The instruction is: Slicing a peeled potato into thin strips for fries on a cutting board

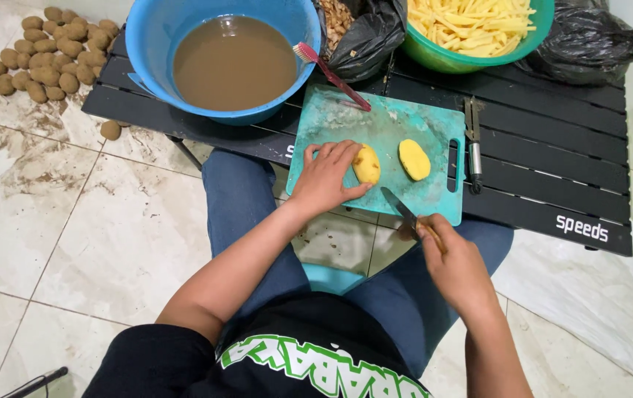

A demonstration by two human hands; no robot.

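Over on the far left there's a heap of unpeeled brown potatoes (pixel 40 55) on the muddy tile floor (pixel 73 221), well away from the black slatted table (pixel 552 155). The blue basin (pixel 154 44) of murky brown water sits at the table's left end and hangs a bit past the near edge, so not much spare room there. A red toothbrush (pixel 329 74) leans from the basin rim down onto the teal cutting board (pixel 405 121).

The board itself juts over the table's near edge, right above the person's knees. The left hand (pixel 327 177) is spread flat on the board with fingertips pressing a peeled potato half (pixel 366 163), pale yellow, cut face down I think, hard to be sure from here. Its long axis runs roughly away from the person, tilted slightly. The other half (pixel 414 159) lies just beside it to the right, not touching, pointing about the same way, with bare board around it.

The right hand (pixel 453 262) is off the board's near edge, fist wrapped tight around a knife (pixel 403 210) whose blade angles up-left onto the board's lower edge toward the held half.

A peeler (pixel 472 144) lies on the slats just right of the board. Behind are a green bowl (pixel 442 55) of cut potato sticks and black plastic bags (pixel 589 40).
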